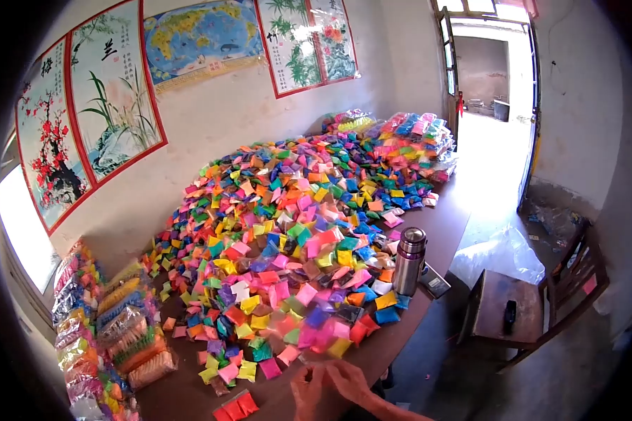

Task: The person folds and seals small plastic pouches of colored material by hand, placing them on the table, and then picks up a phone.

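Packets (281, 186) in many colours lie heaped just beyond the fingertips, spreading well away from them toward the wall, and what looks like a clear bag (314, 326) of the same packets rests directly in front of the fingers. The left hand (307, 386) has its thumb and fingers bent into a small ring, the tips near one another; the right hand (347, 381) reaches across beside it, fingers curved and fairly close together. Whether either one pinches the edge of the bag cannot be told at this blur.

To the left of the fingers, some red packets (236, 406) lie side by side on the table (182, 386). Beyond the fingers and to their right, a steel flask (409, 263) stands upright, a dark box (435, 282) just beside it.

If the grip on thin plastic is loose, the bag could slip and spill. A tug toward the body might drag at the heap and bring loose packets sliding down. A wide sweep of the right forearm could push packets over the table's edge or tip the flask.
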